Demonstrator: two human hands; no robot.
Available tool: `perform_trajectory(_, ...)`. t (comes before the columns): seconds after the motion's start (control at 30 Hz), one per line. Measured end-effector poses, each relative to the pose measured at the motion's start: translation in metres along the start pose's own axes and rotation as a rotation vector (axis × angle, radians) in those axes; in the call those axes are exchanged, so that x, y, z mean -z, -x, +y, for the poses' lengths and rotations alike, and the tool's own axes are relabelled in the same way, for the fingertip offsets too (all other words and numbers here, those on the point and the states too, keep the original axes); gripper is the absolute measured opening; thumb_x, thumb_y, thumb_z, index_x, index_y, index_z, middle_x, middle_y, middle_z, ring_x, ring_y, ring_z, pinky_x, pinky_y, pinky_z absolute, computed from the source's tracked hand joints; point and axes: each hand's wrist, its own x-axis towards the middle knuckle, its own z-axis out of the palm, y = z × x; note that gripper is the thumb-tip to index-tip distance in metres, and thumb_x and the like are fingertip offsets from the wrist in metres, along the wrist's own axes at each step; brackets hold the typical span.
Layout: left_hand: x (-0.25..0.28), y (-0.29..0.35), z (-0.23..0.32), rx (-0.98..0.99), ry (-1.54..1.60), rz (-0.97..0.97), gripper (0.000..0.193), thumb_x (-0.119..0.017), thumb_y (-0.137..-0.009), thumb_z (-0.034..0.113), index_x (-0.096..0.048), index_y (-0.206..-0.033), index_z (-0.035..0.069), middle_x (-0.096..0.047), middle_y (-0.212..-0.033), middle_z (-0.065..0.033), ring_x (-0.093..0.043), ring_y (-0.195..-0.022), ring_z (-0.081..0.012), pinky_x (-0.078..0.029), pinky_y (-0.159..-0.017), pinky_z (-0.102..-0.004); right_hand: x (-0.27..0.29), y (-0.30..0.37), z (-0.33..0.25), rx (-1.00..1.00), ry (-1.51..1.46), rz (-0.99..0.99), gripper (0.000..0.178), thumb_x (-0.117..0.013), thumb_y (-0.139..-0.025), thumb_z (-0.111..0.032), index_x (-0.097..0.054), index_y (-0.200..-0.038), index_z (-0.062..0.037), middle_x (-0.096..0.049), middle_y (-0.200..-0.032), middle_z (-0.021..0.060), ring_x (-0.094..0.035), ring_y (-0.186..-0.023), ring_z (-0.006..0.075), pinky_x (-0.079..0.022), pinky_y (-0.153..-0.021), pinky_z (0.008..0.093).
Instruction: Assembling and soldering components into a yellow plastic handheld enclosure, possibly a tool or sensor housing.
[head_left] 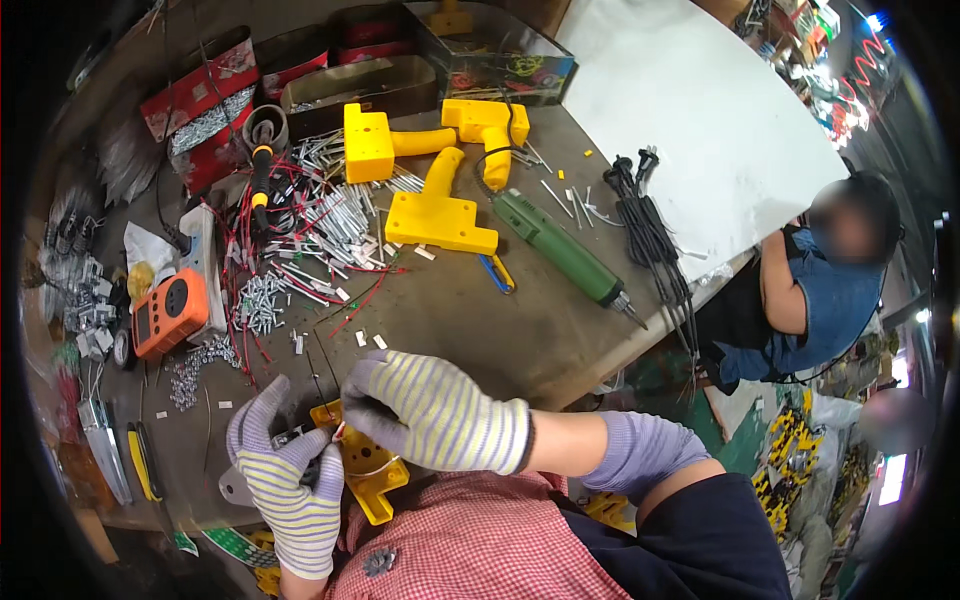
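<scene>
Gripping a yellow plastic housing [368,478], left hand [290,485], right hand [440,412] pinching above

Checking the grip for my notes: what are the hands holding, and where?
Left hand grips the yellow plastic housing at its left edge; right hand pinches something small at its top.

The yellow plastic housing [375,478] lay mostly hidden under the right hand [440,410] and the left hand [290,480], so what the fingers [355,395] pinched at its edge was too small to tell. The co-worker's [820,290] face was blurred and the legs sat hidden below the tabletop [480,320]. The tins [350,60] at the far edge blurred toward the rim.
</scene>
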Motion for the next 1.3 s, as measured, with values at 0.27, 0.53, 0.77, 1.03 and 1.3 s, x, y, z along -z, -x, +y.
perform_trajectory(0.27,0.001,0.002,0.001,0.096,-0.007,-0.045,0.035,-0.066,-0.079,0.008,-0.064,-0.113,0.002,-0.05,-0.14,-0.0195,-0.049,-0.128,-0.0351,-0.04,-0.108,-0.0431,0.198,0.05,0.072,-0.934,1.291,0.222,0.022,-0.052,-0.091,-0.007,-0.056,-0.112,-0.0058,-0.071,-0.094,0.0216,-0.071,-0.087,0.0383,-0.056,-0.072,0.0498)
perform_trajectory(0.53,0.012,0.002,-0.007,0.115,0.184,-0.016,0.043,-0.064,-0.079,0.007,-0.061,-0.121,0.002,-0.053,-0.138,-0.0181,-0.052,-0.125,-0.0333,-0.042,-0.106,-0.0436,0.298,0.056,0.051,-0.556,0.144,0.535,0.072,-0.069,-0.083,-0.022,-0.044,-0.146,0.0032,-0.059,-0.081,0.0003,-0.047,-0.058,0.0052,-0.043,-0.054,0.0187)
perform_trajectory(0.77,0.047,0.005,-0.016,-0.036,-0.147,-0.354,0.09,-0.085,-0.055,0.038,-0.055,-0.134,0.006,-0.056,-0.129,-0.0149,-0.052,-0.119,-0.0374,-0.039,-0.102,-0.0521,0.187,-0.034,-0.031,-0.292,-0.299,0.364,0.07,-0.066,-0.088,-0.022,-0.04,-0.147,0.007,-0.064,-0.09,0.0044,-0.055,-0.068,0.0033,-0.041,-0.058,0.0142)
perform_trajectory(1.03,0.056,0.022,-0.031,-0.038,-0.145,-0.429,0.087,-0.08,-0.065,0.044,-0.054,-0.14,0.01,-0.057,-0.132,-0.0125,-0.053,-0.121,-0.0363,-0.039,-0.104,-0.0539,0.06,-0.026,0.037,-0.436,-0.368,0.162,0.068,-0.063,-0.094,-0.017,-0.032,-0.152,0.0007,-0.063,-0.09,0.0041,-0.054,-0.064,0.0053,-0.042,-0.054,0.0172)
perform_trajectory(1.3,0.07,0.008,-0.054,0.026,-0.102,-0.178,0.053,-0.077,-0.077,0.029,-0.066,-0.123,0.005,-0.066,-0.115,-0.0147,-0.06,-0.111,-0.0343,-0.045,-0.1,-0.0448,0.059,0.027,0.031,-0.228,0.229,0.149,0.053,-0.06,-0.087,-0.004,-0.048,-0.138,-0.0012,-0.063,-0.094,0.0115,-0.062,-0.071,0.0238,-0.05,-0.064,0.0307)
